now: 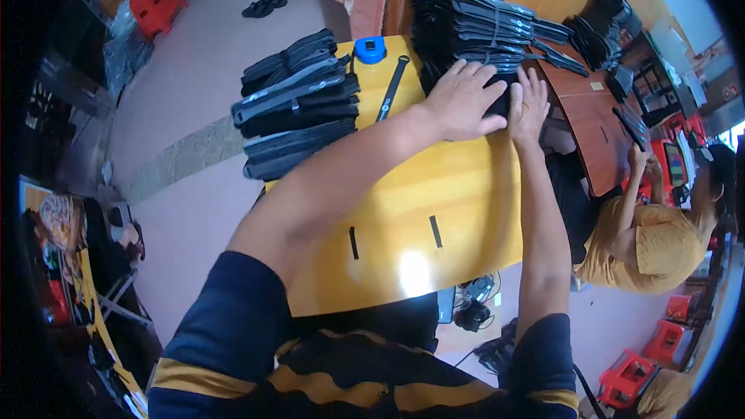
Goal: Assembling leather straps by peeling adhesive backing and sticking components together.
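Shirt (372, 376): short-sleeved, dark navy to black, with wavy-edged mustard-yellow bands across the near front. Left sleeve (221, 302) and right sleeve (543, 353) dark at the far hem, each with a mustard band on its nearer part. Left forearm (349, 174) and right forearm (542, 217) bare, tapering toward the wrists.

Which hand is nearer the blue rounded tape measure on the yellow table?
Left. The left hand is right of the blue tape measure, apart from it, by the large black-and-grey strap pile; the right hand is farther right.
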`<state>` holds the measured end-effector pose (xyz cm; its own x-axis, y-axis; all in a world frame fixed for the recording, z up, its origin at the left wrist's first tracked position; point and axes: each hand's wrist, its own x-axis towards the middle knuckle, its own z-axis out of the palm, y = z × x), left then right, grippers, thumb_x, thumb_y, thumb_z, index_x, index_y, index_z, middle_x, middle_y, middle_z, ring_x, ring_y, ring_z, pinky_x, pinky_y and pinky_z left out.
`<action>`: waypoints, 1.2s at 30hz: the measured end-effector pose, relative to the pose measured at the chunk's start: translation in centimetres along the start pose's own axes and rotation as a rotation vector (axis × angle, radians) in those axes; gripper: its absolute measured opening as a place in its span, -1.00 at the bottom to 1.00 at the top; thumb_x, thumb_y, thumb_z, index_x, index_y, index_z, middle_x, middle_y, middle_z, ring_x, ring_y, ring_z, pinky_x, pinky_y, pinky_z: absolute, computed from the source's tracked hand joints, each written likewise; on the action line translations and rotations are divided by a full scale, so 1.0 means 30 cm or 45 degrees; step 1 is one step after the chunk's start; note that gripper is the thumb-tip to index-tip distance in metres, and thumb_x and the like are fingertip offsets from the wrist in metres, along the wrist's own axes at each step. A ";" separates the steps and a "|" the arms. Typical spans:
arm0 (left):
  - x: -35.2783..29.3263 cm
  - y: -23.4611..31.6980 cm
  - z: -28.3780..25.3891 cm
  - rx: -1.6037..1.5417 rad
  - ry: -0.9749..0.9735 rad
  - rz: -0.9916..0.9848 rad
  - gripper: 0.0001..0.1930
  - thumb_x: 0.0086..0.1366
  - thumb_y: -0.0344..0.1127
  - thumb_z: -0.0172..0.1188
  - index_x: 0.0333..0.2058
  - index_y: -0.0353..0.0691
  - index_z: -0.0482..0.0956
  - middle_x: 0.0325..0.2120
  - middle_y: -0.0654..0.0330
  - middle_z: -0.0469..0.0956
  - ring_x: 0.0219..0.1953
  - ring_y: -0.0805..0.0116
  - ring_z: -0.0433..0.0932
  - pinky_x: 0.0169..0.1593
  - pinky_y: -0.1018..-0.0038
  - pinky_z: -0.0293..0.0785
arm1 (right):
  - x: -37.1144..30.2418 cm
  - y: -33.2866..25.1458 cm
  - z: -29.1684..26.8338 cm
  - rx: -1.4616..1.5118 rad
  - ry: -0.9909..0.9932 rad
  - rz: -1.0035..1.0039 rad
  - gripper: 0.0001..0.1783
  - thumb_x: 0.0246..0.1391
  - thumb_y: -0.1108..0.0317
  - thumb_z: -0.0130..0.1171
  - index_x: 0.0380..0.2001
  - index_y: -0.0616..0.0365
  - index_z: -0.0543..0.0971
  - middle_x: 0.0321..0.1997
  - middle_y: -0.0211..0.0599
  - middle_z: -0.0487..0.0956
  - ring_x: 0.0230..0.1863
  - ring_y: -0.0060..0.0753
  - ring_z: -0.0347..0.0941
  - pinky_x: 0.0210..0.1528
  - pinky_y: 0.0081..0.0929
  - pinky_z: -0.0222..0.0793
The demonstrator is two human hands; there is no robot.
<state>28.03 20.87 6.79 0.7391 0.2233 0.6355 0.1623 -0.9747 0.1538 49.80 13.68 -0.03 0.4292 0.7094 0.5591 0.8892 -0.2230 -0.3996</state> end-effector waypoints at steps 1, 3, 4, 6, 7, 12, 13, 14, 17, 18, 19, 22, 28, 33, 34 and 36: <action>0.011 0.027 -0.078 -0.071 -0.067 -0.018 -0.44 0.23 0.01 0.37 0.12 -0.18 0.59 0.14 -0.08 0.50 0.23 -0.15 0.44 0.32 -0.03 0.32 | 0.004 0.024 -0.021 -0.022 0.009 0.014 -0.35 0.49 -0.21 -0.24 0.48 -0.23 0.33 0.63 -0.24 0.17 0.65 0.14 -0.10 0.52 0.46 -0.23; -0.048 0.045 -0.206 -0.127 0.083 -0.102 -0.62 0.30 -0.13 0.31 0.00 -0.21 0.66 0.00 -0.02 0.60 0.08 -0.06 0.57 0.15 0.12 0.50 | 0.011 0.007 -0.057 0.056 0.113 -0.050 -0.34 0.49 -0.20 -0.23 0.48 -0.21 0.33 0.62 -0.18 0.18 0.64 0.15 -0.06 0.52 0.45 -0.22; -0.094 0.056 -0.275 -0.208 0.076 -0.174 -0.68 0.33 -0.19 0.29 -0.04 -0.24 0.68 -0.06 -0.01 0.63 0.00 -0.02 0.62 0.06 0.18 0.56 | 0.007 -0.010 -0.079 0.088 0.154 -0.060 -0.34 0.49 -0.20 -0.23 0.48 -0.19 0.33 0.62 -0.15 0.18 0.63 0.15 -0.05 0.52 0.44 -0.22; -0.223 0.080 -0.418 -0.266 0.107 -0.239 -0.75 0.36 -0.26 0.25 -0.08 -0.25 0.68 -0.17 0.02 0.65 -0.15 0.01 0.66 -0.12 0.22 0.60 | -0.002 -0.071 -0.123 0.097 0.219 -0.117 -0.35 0.49 -0.14 -0.17 0.46 -0.05 0.35 0.58 -0.07 0.25 0.59 0.17 0.04 0.55 0.27 -0.15; -0.304 0.102 -0.489 -0.215 -0.013 -0.358 -0.79 0.37 -0.28 0.24 -0.11 -0.24 0.68 -0.20 0.02 0.65 -0.18 0.00 0.66 -0.15 0.20 0.59 | -0.013 -0.119 -0.134 0.143 0.296 -0.156 -0.36 0.48 -0.08 -0.13 0.44 0.03 0.37 0.54 -0.04 0.29 0.57 0.17 0.08 0.56 0.16 -0.10; -0.733 0.233 -0.589 -0.067 -0.272 -0.668 -0.88 0.35 -0.33 0.23 -0.23 -0.23 0.64 -0.26 0.03 0.64 -0.23 0.02 0.66 -0.14 0.17 0.59 | -0.207 -0.410 -0.183 0.523 0.353 -0.267 -0.65 0.32 0.38 0.16 0.14 0.18 0.59 0.19 -0.03 0.60 0.26 0.06 0.46 0.38 -0.12 0.29; -0.799 0.244 -0.577 -0.065 -0.258 -0.668 -0.88 0.35 -0.33 0.23 -0.23 -0.23 0.64 -0.26 0.03 0.64 -0.23 0.02 0.66 -0.14 0.17 0.59 | -0.267 -0.460 -0.180 0.583 0.275 -0.329 -0.72 0.28 0.44 0.19 0.04 0.19 0.62 0.09 -0.06 0.63 0.17 0.02 0.51 0.30 -0.15 0.36; -0.862 0.246 -0.560 0.061 -0.316 -0.697 -0.87 0.33 -0.32 0.22 -0.24 -0.22 0.65 -0.26 0.08 0.65 -0.20 0.05 0.66 -0.14 0.17 0.60 | -0.333 -0.512 -0.162 0.643 0.196 -0.393 -0.78 0.23 0.51 0.22 -0.07 0.19 0.65 0.00 -0.10 0.66 0.08 -0.03 0.57 0.23 -0.17 0.43; -0.991 0.231 -0.503 0.217 -0.331 -0.691 -0.83 0.30 -0.33 0.19 -0.21 -0.23 0.66 -0.27 0.13 0.65 -0.15 0.09 0.66 -0.12 0.18 0.61 | -0.534 -0.674 -0.103 0.668 -0.106 -0.602 -0.81 0.13 0.54 0.28 -0.16 0.17 0.66 -0.14 -0.14 0.70 -0.06 -0.01 0.64 0.08 -0.20 0.54; -1.021 0.228 -0.492 0.250 -0.306 -0.652 -0.80 0.28 -0.35 0.18 -0.17 -0.24 0.67 -0.27 0.12 0.65 -0.12 0.09 0.65 -0.10 0.20 0.61 | -0.576 -0.726 -0.097 0.660 -0.249 -0.689 -0.79 0.10 0.56 0.30 -0.16 0.17 0.66 -0.12 -0.12 0.71 -0.05 0.02 0.64 0.09 -0.20 0.55; -1.040 0.224 -0.480 0.247 -0.290 -0.654 -0.80 0.28 -0.35 0.18 -0.17 -0.24 0.67 -0.27 0.12 0.65 -0.12 0.09 0.65 -0.10 0.20 0.61 | -0.607 -0.772 -0.081 0.637 -0.310 -0.751 -0.77 0.09 0.56 0.30 -0.15 0.16 0.66 -0.10 -0.11 0.70 -0.04 0.04 0.63 0.08 -0.19 0.56; -1.063 0.224 -0.465 0.217 -0.103 -0.666 -0.70 0.28 -0.37 0.15 -0.03 -0.25 0.66 -0.23 0.09 0.64 -0.08 0.09 0.64 -0.08 0.22 0.61 | -0.656 -0.899 -0.049 0.605 -0.386 -0.839 -0.74 0.08 0.55 0.29 -0.12 0.14 0.66 -0.05 -0.11 0.70 -0.01 0.06 0.63 0.08 -0.18 0.57; -1.057 0.205 -0.447 0.225 -0.164 -0.781 -0.59 0.30 -0.38 0.11 0.12 -0.25 0.59 -0.15 0.07 0.62 -0.06 0.10 0.64 -0.09 0.22 0.63 | -0.630 -0.964 0.040 0.427 -0.444 -0.847 -0.67 0.04 0.54 0.30 -0.08 0.13 0.68 -0.08 -0.17 0.69 -0.01 0.00 0.59 0.06 -0.15 0.54; -1.085 0.166 -0.435 0.244 -0.055 -0.661 -0.64 0.27 -0.35 0.19 0.04 -0.22 0.66 -0.22 0.07 0.61 -0.18 0.12 0.66 -0.21 0.28 0.65 | -0.616 -0.964 0.064 0.291 -0.461 -0.844 -0.68 0.02 0.50 0.31 -0.11 0.06 0.69 -0.19 -0.27 0.67 -0.09 -0.08 0.58 -0.04 -0.12 0.48; -1.093 0.162 -0.433 0.226 -0.074 -0.676 -0.68 0.29 -0.35 0.19 0.00 -0.22 0.67 -0.23 0.07 0.61 -0.19 0.12 0.66 -0.21 0.28 0.66 | -0.614 -0.966 0.063 0.267 -0.467 -0.832 -0.70 0.02 0.49 0.31 -0.12 0.04 0.69 -0.21 -0.28 0.66 -0.09 -0.09 0.58 -0.05 -0.12 0.47; -1.099 0.159 -0.426 0.209 -0.095 -0.687 -0.72 0.30 -0.35 0.19 -0.04 -0.23 0.68 -0.23 0.07 0.60 -0.19 0.11 0.67 -0.20 0.28 0.66 | -0.604 -0.964 0.071 0.266 -0.484 -0.829 -0.72 0.02 0.48 0.31 -0.15 0.04 0.68 -0.21 -0.27 0.65 -0.10 -0.09 0.58 -0.06 -0.10 0.45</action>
<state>-3.93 9.00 -3.76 0.5666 0.6944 0.4437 0.6245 -0.7131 0.3185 15.95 8.70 -0.17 -0.2860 0.8430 0.4556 0.8787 0.4204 -0.2263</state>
